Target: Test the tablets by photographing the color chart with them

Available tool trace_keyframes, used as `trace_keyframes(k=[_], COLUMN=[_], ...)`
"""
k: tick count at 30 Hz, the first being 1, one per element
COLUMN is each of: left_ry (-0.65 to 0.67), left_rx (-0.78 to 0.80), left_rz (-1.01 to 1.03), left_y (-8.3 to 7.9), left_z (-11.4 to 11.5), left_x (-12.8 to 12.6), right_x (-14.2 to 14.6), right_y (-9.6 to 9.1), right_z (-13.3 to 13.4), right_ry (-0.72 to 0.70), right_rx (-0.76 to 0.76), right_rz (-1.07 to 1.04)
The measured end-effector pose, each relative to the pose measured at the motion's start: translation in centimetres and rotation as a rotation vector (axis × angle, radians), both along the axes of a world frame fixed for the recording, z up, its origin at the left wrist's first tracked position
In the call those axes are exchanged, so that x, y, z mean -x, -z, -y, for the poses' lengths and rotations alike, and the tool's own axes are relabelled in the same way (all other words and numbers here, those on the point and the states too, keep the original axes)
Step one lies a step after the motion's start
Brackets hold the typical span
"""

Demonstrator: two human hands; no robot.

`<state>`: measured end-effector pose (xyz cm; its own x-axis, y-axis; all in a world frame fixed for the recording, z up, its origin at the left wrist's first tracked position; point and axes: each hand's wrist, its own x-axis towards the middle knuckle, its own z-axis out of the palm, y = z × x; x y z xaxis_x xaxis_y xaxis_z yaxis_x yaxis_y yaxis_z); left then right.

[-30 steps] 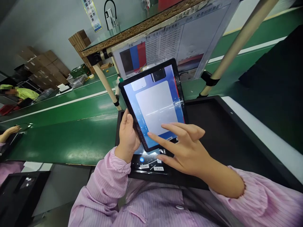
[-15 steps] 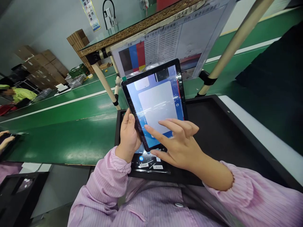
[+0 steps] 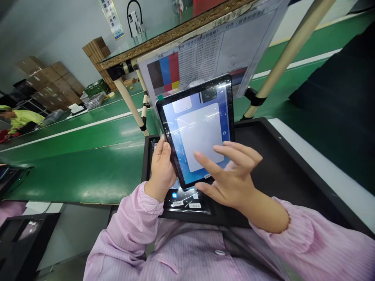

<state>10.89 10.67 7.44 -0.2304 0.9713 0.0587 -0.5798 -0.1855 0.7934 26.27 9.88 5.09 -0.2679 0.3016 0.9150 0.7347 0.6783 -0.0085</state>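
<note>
A black-framed tablet (image 3: 199, 128) with a lit screen is held up and tilted in front of me. The screen shows a large pale panel on a blue background, and a small green tab sticks out at the upper left corner. My left hand (image 3: 162, 166) grips the tablet's left edge, thumb toward the front. Over the lower right of the screen hovers my right hand (image 3: 234, 171), fingers spread and holding nothing; whether the index fingertip touches the glass I cannot tell. Beneath lies a second tablet (image 3: 187, 201), lit and partly covered by the first.
Under both tablets is a black tray (image 3: 281, 168) on the green bench (image 3: 88, 171). A pale pipe post (image 3: 288, 58) and a chipboard shelf (image 3: 175, 33) with a printed chart stand ahead. Cartons (image 3: 55, 82) and a person in yellow (image 3: 25, 117) are at far left.
The tablet has shifted slightly right with my left hand. My right hand has moved right, its index finger away from the screen's lower left. The co-worker's hands at far left have gone from view.
</note>
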Motion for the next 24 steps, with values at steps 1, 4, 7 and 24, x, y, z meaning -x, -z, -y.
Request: trace_keyframes(k=[1, 4, 7, 24], left_ry=[-0.015, -0.030, -0.012, -0.027], left_rx=[0.015, 0.030, -0.026, -0.103], left_rz=[-0.005, -0.024, -0.041, -0.120], left_y=[0.0, -0.1, -0.3, -0.5], left_z=[0.0, -0.2, -0.4, -0.7], left_x=[0.1, 0.5, 1.1, 1.7], right_x=[-0.3, -1.3, -2.2, -1.9], right_y=[0.0, 0.2, 0.2, 0.1], right_z=[0.0, -0.2, -0.3, 0.9], right_ry=[-0.007, -0.009, -0.006, -0.233], right_rx=[0.000, 0.069, 0.139, 0.087], right_rz=[-0.036, -0.106, -0.145, 0.136])
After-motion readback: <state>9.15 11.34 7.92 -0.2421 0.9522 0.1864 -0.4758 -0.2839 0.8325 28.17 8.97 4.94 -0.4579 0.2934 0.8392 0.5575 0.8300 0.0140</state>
